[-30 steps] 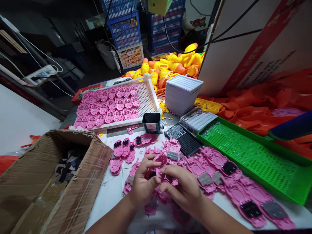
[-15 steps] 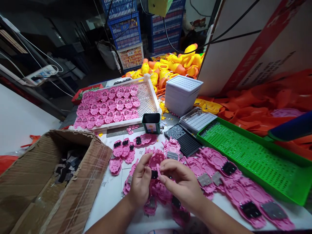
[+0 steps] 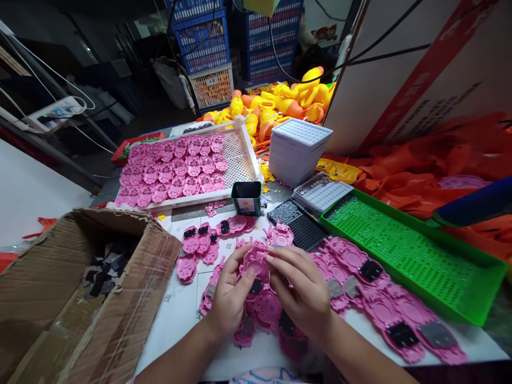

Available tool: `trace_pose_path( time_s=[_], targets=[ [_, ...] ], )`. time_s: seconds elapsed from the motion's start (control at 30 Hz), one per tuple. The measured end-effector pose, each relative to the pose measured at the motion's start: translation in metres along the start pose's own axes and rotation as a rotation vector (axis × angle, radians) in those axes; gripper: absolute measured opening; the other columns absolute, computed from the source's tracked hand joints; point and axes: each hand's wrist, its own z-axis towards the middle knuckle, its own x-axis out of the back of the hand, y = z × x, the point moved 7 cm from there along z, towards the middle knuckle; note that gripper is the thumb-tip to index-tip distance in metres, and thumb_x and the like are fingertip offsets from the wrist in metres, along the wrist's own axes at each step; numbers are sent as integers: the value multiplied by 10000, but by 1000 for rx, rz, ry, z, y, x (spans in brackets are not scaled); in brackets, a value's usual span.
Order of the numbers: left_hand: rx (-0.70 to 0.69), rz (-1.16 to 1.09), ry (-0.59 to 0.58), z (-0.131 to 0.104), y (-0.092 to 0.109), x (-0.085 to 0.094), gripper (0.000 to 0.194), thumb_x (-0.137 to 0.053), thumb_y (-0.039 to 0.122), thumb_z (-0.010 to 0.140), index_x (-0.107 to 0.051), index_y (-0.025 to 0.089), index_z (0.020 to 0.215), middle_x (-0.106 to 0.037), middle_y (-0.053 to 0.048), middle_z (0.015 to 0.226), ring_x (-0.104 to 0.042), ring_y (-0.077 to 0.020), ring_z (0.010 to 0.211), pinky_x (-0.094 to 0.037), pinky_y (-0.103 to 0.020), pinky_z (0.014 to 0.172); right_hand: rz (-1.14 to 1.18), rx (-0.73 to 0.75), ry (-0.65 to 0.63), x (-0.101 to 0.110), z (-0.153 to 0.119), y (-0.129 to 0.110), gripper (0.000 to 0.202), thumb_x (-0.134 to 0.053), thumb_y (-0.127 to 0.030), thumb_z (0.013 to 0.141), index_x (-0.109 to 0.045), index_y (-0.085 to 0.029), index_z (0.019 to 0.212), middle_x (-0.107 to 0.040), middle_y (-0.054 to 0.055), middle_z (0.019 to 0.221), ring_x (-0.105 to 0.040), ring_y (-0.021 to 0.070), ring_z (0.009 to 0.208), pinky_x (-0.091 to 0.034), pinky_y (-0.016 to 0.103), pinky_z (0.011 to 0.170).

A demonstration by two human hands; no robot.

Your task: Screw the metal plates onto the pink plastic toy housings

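Between my hands is a pink plastic casing (image 3: 254, 261), its hollow side facing up, with a black patch at its lower end. My left hand (image 3: 231, 296) pinches its left side between thumb and fingers. At its upper right edge the fingertips of my right hand (image 3: 302, 282) are closed together; whether a small part sits in them is hidden. Several more pink casings (image 3: 269, 310) lie under and around my hands, some with black patches and some with grey ones.
A cardboard box (image 3: 156, 266) with dark scraps stands left. Behind are a white tray (image 3: 248, 154) of pink pieces and a small dark green container (image 3: 246, 198). A black grid tray (image 3: 306, 230), stacked white trays (image 3: 296, 154) and a green tray (image 3: 412, 250) stand right.
My right hand has turned further over the casing, its fingertips moving from the casing's lower right to its upper right edge. The view has shifted slightly.
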Motion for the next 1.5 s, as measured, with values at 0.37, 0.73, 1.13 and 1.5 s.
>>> trace_pose_path(
  time_s=[0.37, 0.73, 1.13, 1.5],
  targets=[
    [26, -82, -84, -5, 1, -9, 358, -710, 369, 778, -603, 233, 1093, -657, -37, 1031, -601, -149, 901, -476, -251, 807, -5, 30, -13, -3, -2, 0, 278, -569, -25, 796, -627, -165, 1029, -718, 113, 921, -661, 192, 858, -577, 368, 759],
    [163, -229, 141, 0, -6, 0, 402, -824, 417, 626, -705, 184, 931, -722, -53, 935, -645, -187, 922, -468, -306, 885, -33, 140, -86, -10, -3, -10, 263, -564, -37, 795, -623, -124, 1036, -721, 128, 897, -649, 201, 875, -587, 368, 752],
    [163, -292, 158, 1, -1, -1, 343, -832, 407, 612, -697, 177, 829, -713, -25, 807, -648, -177, 837, -483, -321, 853, -19, 143, -94, -12, -5, -10, 348, -594, -28, 771, -627, -130, 1102, -734, 116, 919, -648, 214, 882, -584, 378, 755],
    [172, -308, 133, 1, 1, 0, 366, -844, 409, 590, -621, 154, 731, -618, 16, 667, -524, -84, 607, -421, -197, 601, -16, 126, -75, -11, -6, -13, 286, -660, -53, 738, -617, -116, 1014, -722, 112, 841, -651, 211, 843, -593, 378, 745]
  ],
)
